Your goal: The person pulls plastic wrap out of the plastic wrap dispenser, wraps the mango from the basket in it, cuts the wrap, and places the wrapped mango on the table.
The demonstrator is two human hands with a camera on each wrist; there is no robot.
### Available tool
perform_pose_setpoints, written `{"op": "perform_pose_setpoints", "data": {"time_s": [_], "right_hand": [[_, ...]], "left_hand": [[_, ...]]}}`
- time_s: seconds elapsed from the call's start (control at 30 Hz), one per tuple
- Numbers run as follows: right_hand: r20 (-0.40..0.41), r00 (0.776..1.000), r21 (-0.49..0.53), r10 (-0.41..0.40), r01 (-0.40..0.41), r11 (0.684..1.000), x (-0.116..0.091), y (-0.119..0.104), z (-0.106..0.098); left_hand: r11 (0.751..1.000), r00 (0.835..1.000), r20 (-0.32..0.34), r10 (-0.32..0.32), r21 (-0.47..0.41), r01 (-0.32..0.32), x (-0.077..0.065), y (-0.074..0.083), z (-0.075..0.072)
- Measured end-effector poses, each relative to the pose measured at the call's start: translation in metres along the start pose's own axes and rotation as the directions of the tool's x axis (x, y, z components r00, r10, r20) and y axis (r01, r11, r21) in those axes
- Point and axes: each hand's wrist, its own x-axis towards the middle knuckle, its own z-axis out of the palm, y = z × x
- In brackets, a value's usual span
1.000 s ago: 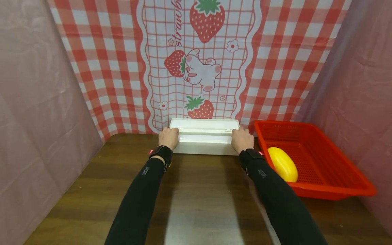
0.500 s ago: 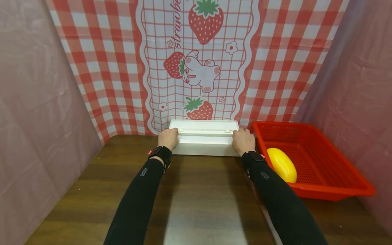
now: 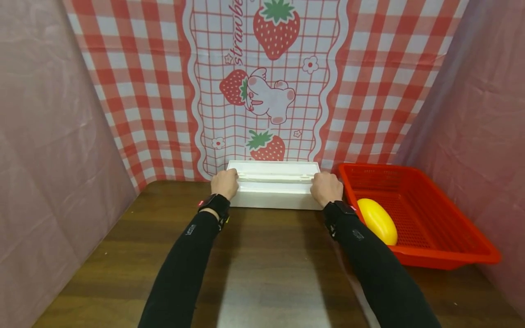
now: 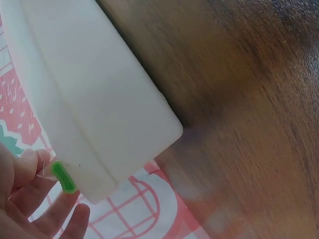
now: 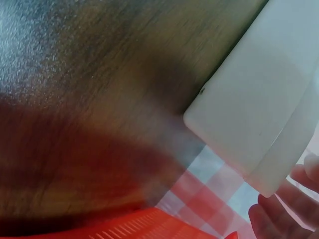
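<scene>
A red-and-white gingham cloth (image 3: 143, 91) hangs across the back, filling the top centre of the frame and flaring wider toward the upper edge. Down its middle runs a white panel (image 3: 207, 98) with a scalloped border and a thin red grid, printed with strawberries (image 3: 276, 34), small flowers, a white cartoon animal (image 3: 270, 98) lying sideways and lettering turned on end. Wrinkled, dull pink drapes flank it: the left drape (image 3: 53, 136) along the left edge, the right drape (image 3: 480, 114) along the right, greyer near the gingham. Below lies a brown wood-grain worktop (image 3: 270, 255), its far-left corner rounded. Pale light glares at bottom centre between two darker bands.
</scene>
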Motion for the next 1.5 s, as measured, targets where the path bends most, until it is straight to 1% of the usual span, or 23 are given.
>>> {"op": "perform_pose_setpoints", "data": {"time_s": [0.1,0.27,0.4,0.5,0.57,0.67,0.73,0.8,0.93,1.07,1.17,1.3,1.37,1.4,1.47,1.5], "right_hand": [[-0.030,0.999,0.043,-0.015,0.017,0.999,0.000,0.001,0.000],[-0.083,0.996,0.164,-0.034,0.048,0.985,0.000,0.002,0.002],[-0.157,0.987,0.264,-0.029,0.070,0.962,0.000,0.002,0.004],[-0.193,0.981,0.354,0.002,0.068,0.933,0.002,0.002,0.005],[-0.180,0.983,0.408,0.032,0.045,0.912,0.003,0.002,0.005],[-0.124,0.990,0.462,0.069,-0.004,0.887,0.003,0.003,0.003],[-0.095,0.992,0.470,0.081,-0.027,0.882,0.003,0.003,0.000],[-0.074,0.993,0.473,0.091,-0.045,0.880,0.003,0.003,-0.002],[-0.027,0.990,0.490,0.137,-0.106,0.865,0.003,0.002,-0.005],[0.021,0.981,0.524,0.193,-0.175,0.834,0.003,-0.002,-0.007],[0.038,0.975,0.559,0.219,-0.202,0.804,0.002,-0.004,-0.008],[0.047,0.972,0.595,0.228,-0.211,0.776,0.001,-0.006,-0.010],[0.047,0.972,0.604,0.229,-0.210,0.769,0.000,-0.007,-0.011],[0.047,0.973,0.607,0.227,-0.208,0.767,0.000,-0.007,-0.011],[0.048,0.974,0.611,0.223,-0.205,0.765,-0.001,-0.007,-0.012],[0.050,0.974,0.612,0.219,-0.203,0.764,-0.001,-0.007,-0.012]], "left_hand": [[0.999,1.000,-0.001,-0.007,-0.035,0.007,0.001,-0.001,0.000],[0.993,1.000,0.026,-0.013,-0.115,0.016,0.001,-0.003,-0.002],[0.981,0.999,0.045,-0.014,-0.191,0.022,-0.001,-0.004,-0.006],[0.965,0.999,0.039,-0.006,-0.262,0.016,-0.002,-0.006,-0.008],[0.947,1.000,0.023,0.008,-0.320,-0.001,-0.002,-0.009,-0.007],[0.910,0.999,0.021,0.026,-0.413,-0.015,-0.001,-0.015,-0.006],[0.885,0.999,0.033,0.024,-0.466,-0.005,-0.002,-0.017,-0.006],[0.867,0.998,0.055,0.012,-0.498,0.017,-0.002,-0.018,-0.007],[0.849,0.997,0.080,-0.012,-0.525,0.053,-0.003,-0.017,-0.011],[0.835,0.997,0.081,-0.017,-0.547,0.059,-0.005,-0.018,-0.015],[0.811,0.996,0.080,-0.035,-0.581,0.075,-0.007,-0.021,-0.020],[0.775,0.994,0.057,-0.095,-0.622,0.109,-0.007,-0.029,-0.027],[0.775,0.993,0.035,-0.110,-0.622,0.108,-0.006,-0.034,-0.028],[0.777,0.993,0.037,-0.109,-0.620,0.109,-0.007,-0.036,-0.029],[0.788,0.994,0.054,-0.090,-0.607,0.104,-0.008,-0.039,-0.029],[0.791,0.994,0.075,-0.074,-0.603,0.104,-0.009,-0.039,-0.029]]}}
